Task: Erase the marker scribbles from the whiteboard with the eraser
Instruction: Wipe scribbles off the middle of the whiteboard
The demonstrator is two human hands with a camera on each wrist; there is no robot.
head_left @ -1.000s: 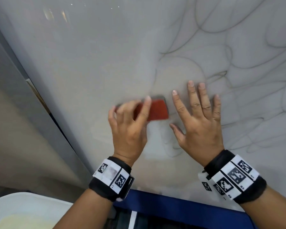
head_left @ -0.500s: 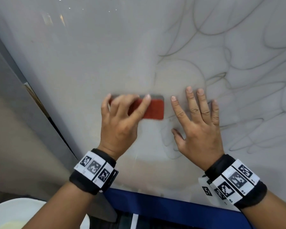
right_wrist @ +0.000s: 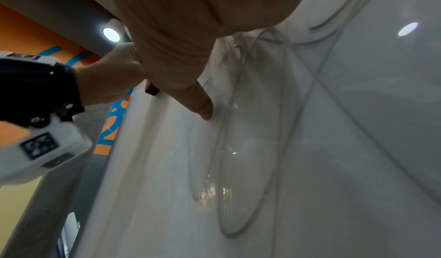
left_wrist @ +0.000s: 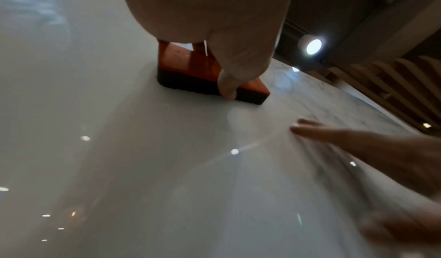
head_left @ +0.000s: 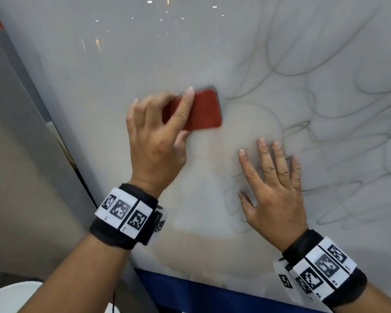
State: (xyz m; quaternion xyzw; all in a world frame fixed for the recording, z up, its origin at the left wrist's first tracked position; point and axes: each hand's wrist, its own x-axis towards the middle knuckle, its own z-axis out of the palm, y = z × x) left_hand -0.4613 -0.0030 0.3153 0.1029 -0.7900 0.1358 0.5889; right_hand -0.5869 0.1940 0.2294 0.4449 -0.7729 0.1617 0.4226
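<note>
My left hand (head_left: 160, 129) grips a red-backed eraser (head_left: 203, 111) with a dark felt underside (left_wrist: 190, 85) and presses it flat on the whiteboard (head_left: 122, 59). Its thumb lies along the eraser's lower edge, and the index finger stretches across the red back. Faint grey marker scribbles (head_left: 325, 105) loop over the board's right half, just right of the eraser. My right hand (head_left: 273, 188) lies flat on the board below and right of the eraser, fingers straight and spread, over some scribble lines (right_wrist: 238, 149). The board's left half looks wiped.
A grey frame edge (head_left: 43, 123) runs diagonally down the board's left side. A blue strip (head_left: 201, 294) borders the bottom edge. A white rounded object (head_left: 11, 297) sits at the lower left corner. An orange and blue wall (right_wrist: 35, 51) shows in the right wrist view.
My left hand has carried the eraser up and to the right, toward the scribbles. The right hand has stayed flat on the board; the camera view has shifted.
</note>
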